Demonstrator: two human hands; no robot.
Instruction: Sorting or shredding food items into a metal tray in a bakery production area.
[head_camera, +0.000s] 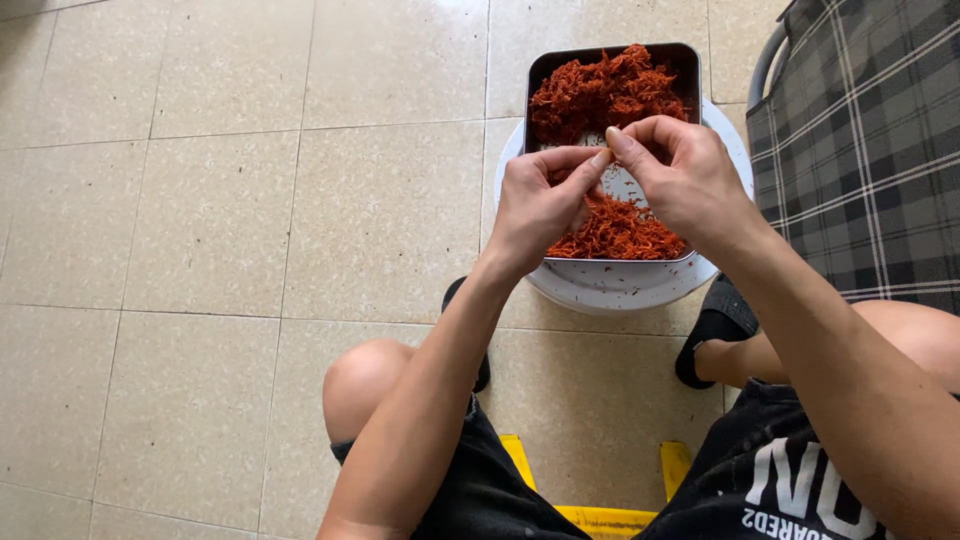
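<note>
A rectangular metal tray (690, 62) holds heaps of small dried red-orange shreds (600, 92), with a bare patch of tray bottom in the middle. The tray rests on a round white stool (610, 290). My left hand (540, 205) and my right hand (680, 175) hover over the tray's middle, thumbs and fingertips meeting. They pinch something very small between them; it is too tiny to identify. More red shreds (620, 230) lie under my hands at the tray's near end.
Beige floor tiles (220, 250) spread to the left. A grey plaid fabric chair (860, 150) stands at the right. My bare knees, black shorts and black sandals (715, 325) are below, and I sit on a yellow seat (600, 515).
</note>
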